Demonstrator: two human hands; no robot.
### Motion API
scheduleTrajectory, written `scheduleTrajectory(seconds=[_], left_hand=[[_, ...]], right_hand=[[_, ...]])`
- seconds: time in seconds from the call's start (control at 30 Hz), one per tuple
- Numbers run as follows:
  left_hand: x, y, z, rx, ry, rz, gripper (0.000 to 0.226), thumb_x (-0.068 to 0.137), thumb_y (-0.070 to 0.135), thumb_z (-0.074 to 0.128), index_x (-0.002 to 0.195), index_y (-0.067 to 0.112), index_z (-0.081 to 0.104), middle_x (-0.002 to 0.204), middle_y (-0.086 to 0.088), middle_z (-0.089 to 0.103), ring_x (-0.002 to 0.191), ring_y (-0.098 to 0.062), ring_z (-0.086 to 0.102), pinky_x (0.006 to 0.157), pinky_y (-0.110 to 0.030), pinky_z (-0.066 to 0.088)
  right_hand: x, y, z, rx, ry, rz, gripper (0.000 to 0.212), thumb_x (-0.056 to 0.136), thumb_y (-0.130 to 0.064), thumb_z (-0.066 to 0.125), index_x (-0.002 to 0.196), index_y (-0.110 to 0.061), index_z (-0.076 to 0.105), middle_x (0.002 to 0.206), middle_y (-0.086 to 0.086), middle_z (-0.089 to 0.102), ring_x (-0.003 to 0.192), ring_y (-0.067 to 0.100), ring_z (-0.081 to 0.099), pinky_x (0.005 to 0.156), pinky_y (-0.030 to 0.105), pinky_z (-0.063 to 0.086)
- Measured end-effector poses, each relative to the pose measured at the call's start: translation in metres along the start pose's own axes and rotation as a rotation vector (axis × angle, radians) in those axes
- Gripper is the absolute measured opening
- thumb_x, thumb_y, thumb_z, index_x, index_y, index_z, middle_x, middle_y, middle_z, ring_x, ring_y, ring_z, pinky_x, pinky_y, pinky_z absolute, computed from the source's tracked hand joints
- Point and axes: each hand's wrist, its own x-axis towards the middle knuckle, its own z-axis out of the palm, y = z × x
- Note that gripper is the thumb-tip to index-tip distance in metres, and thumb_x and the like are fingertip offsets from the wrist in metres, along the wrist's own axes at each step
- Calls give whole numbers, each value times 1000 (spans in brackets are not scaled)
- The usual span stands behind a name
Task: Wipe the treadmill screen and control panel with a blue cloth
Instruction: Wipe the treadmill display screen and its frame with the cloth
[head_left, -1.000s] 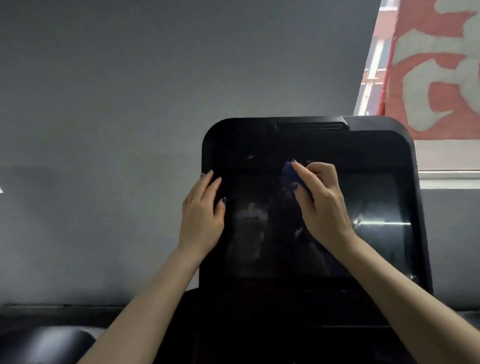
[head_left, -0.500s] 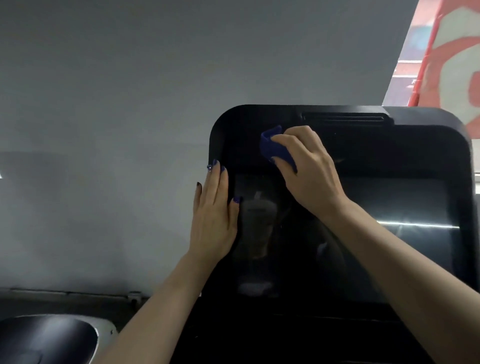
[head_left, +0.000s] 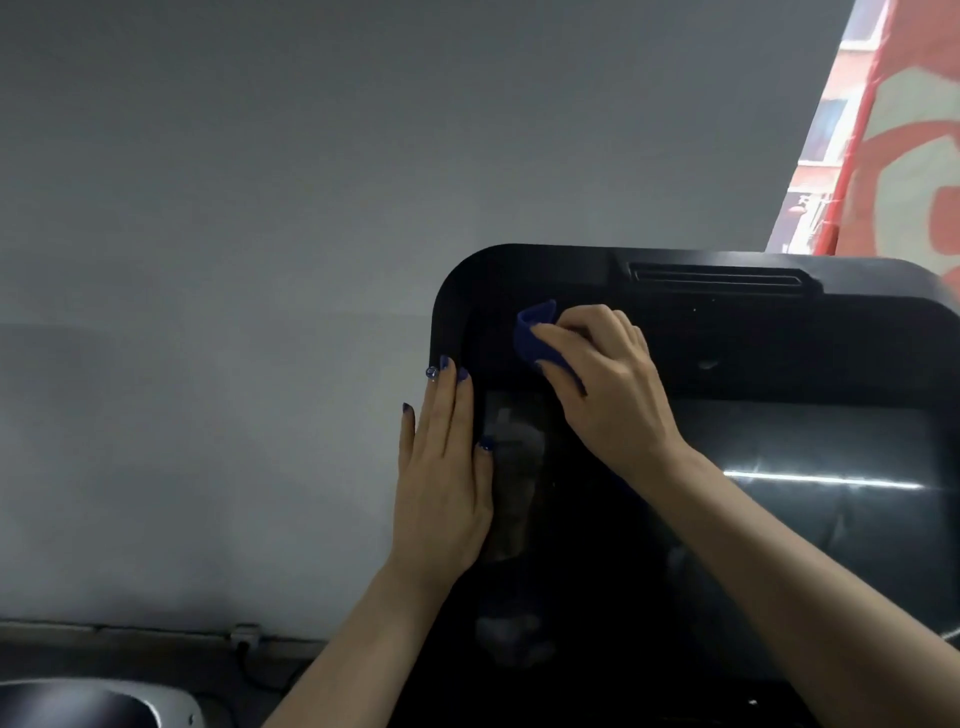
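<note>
The treadmill's black console (head_left: 753, 332) fills the lower right, with its dark glossy screen (head_left: 810, 525) below a black upper bezel. My right hand (head_left: 608, 384) grips a small bunched blue cloth (head_left: 532, 332) and presses it on the bezel near the console's top left corner. My left hand (head_left: 441, 478) lies flat with straight fingers on the console's left edge, its thumb on the screen. Most of the cloth is hidden under my right fingers.
A plain grey wall (head_left: 260, 260) stands behind the console. A window with a red and white banner (head_left: 904, 156) is at the top right. A vent slot (head_left: 717, 278) runs along the console's top. A grey rounded object (head_left: 93, 706) sits at the bottom left.
My right hand moved the cloth from the screen's middle up and left to the upper bezel. The left hand stayed on the console's left edge. The view shifted left.
</note>
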Motion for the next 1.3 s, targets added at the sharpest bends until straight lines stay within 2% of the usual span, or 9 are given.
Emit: scheduleTrajectory(seconds=[0.17,0.3,0.5,0.67,0.87,1.0,1.07,1.17,1.3], left_hand=[[-5,-1,2,31,-3,16,60,103,19,32,159,10,14,168,-4,9,155,-17,6,125,-42,5],[-6,-2,2,9,-16,18,59,103,21,30,159,11,14,168,-2,8,155,-16,5,126,-41,5],[-7,-2,3,6,-10,28,60,103,19,33,159,12,13,168,-4,8,155,-18,5,125,-41,6],[-7,-2,2,22,-10,41,59,103,20,31,159,11,12,168,-6,8,155,-19,6,126,-41,5],[-8,-2,2,4,-11,46,60,103,18,32,159,12,10,168,-4,7,155,-19,5,126,-40,4],[-7,-2,4,5,-6,40,61,102,15,36,159,8,14,168,-8,9,155,-19,4,126,-42,6],[-7,-2,4,3,-1,19,61,102,15,36,159,7,15,168,-9,10,155,-18,4,125,-42,6],[-8,-1,3,-13,-4,7,61,103,17,35,159,8,13,168,-8,8,155,-17,3,126,-39,4],[-7,-2,3,-22,-3,16,60,103,18,33,159,7,13,168,-8,9,155,-18,5,126,-37,4]], right_hand=[[1,-10,15,-27,-83,-24,29,93,-20,59,116,-5,68,116,10,60,102,26,56,85,41,49],[0,-11,16,-50,-106,-8,33,93,-31,57,114,-8,70,125,5,60,115,24,51,96,39,40],[-1,-1,15,-2,-92,-26,19,92,-16,65,105,-4,73,109,7,63,103,25,55,87,39,46],[3,-20,34,78,-42,-20,26,94,-18,54,107,-3,72,107,10,66,102,22,53,87,33,43],[-3,-4,27,57,-62,-71,14,88,-10,69,99,-6,75,100,6,67,96,23,57,87,32,40],[11,-22,39,80,0,6,23,91,-16,57,96,-3,75,98,10,68,94,28,61,87,29,39],[8,-27,41,108,22,-24,26,90,-15,54,93,0,75,96,14,69,90,32,64,86,29,38],[2,-11,30,51,-89,-97,20,92,-17,61,101,-7,76,104,7,67,100,25,60,92,36,40],[13,-17,39,58,-54,-9,24,94,-20,56,100,-6,75,106,7,68,103,23,57,93,37,42]])
